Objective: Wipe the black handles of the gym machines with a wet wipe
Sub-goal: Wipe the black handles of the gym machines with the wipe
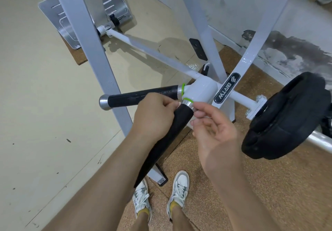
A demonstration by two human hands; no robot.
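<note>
centre frame: left hand (pixel 154 115) closed around top of near black foam-covered handle (pixel 161 140), apparently pinching a scrap of white wipe (pixel 177 104); right hand (pixel 213 131) loosely curled beside the collar, grasping nothing visible.

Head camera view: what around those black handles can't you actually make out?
- Wet wipe: barely a white sliver shows between the left hand and right hand; fingers hide it.
- Near handle: its lower end is hidden behind the left forearm.
- Weight plate: cut off by the right edge.
</note>
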